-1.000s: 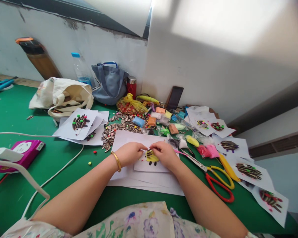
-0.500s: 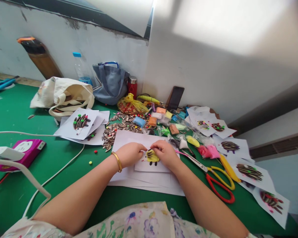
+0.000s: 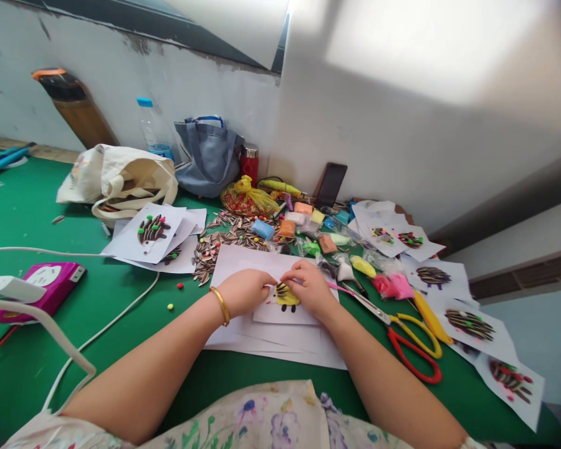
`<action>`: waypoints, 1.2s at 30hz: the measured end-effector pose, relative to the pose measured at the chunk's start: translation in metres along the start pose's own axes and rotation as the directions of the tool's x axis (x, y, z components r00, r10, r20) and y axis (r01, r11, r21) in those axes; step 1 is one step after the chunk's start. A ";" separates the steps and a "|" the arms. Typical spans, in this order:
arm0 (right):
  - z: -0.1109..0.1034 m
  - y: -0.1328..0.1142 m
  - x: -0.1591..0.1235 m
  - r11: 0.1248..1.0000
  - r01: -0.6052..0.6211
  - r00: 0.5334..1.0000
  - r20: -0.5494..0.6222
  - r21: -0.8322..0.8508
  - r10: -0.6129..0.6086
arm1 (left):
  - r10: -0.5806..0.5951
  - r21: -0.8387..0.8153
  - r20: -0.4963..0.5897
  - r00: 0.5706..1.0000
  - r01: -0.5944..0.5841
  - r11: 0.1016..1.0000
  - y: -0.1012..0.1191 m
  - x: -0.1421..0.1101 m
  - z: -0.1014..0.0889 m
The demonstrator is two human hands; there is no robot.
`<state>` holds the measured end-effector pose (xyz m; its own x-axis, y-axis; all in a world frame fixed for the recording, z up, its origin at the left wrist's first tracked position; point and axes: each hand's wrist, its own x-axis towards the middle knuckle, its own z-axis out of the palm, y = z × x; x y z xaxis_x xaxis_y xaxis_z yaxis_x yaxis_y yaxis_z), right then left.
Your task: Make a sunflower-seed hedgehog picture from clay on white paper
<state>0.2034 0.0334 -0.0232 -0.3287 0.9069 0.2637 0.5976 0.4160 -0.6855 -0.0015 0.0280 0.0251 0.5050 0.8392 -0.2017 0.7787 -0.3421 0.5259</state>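
Observation:
A yellow clay hedgehog [image 3: 288, 298] with dark feet and a few striped sunflower seeds stuck in it lies on a small white card [image 3: 280, 315]. My right hand [image 3: 314, 292] is over its upper right edge, thumb and fingertips pinched together; what they hold, if anything, is hidden. To the left, my left hand [image 3: 249, 292], with a gold bangle [image 3: 220, 305] at its wrist, is closed at the card's upper left, thumb against the forefinger. Whatever lies between those fingertips is too small to make out. Larger white sheets [image 3: 234, 259] lie under the card.
Loose sunflower seeds [image 3: 229, 240] and bagged coloured clay [image 3: 287, 229] cover the table behind my hands. Scissors [image 3: 393, 321] lie by my right forearm. Finished hedgehog cards [image 3: 470, 324] line the right side; more cards [image 3: 152, 234] sit left, near a white cable [image 3: 116, 321].
My right hand's fingertips have shifted slightly left and up along the hedgehog's top edge. My left hand has hardly moved.

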 end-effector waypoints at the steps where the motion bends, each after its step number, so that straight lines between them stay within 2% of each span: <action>1: 0.000 0.000 0.000 1.000 -0.001 1.000 0.002 -0.005 0.001 | -0.001 0.010 0.004 1.000 0.001 1.000 0.000 0.000 0.000; 17: 0.000 -0.002 0.000 0.996 0.012 1.000 0.021 -0.087 -0.010 | 0.042 0.214 0.043 0.998 -0.050 0.976 0.014 -0.007 0.000; 31: 0.000 -0.001 0.000 0.994 0.013 0.998 0.056 -0.104 -0.007 | 0.024 0.218 0.058 0.998 -0.036 0.975 0.013 -0.006 0.000; 36: -0.008 -0.002 -0.002 0.996 -0.011 0.999 0.048 -0.085 0.015 | 0.020 0.203 0.053 0.998 -0.030 0.979 0.014 -0.007 -0.001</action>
<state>0.2087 0.0316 -0.0170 -0.3543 0.9087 0.2207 0.6609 0.4104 -0.6283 0.0055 0.0176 0.0354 0.5392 0.8087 -0.2352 0.8226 -0.4460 0.3526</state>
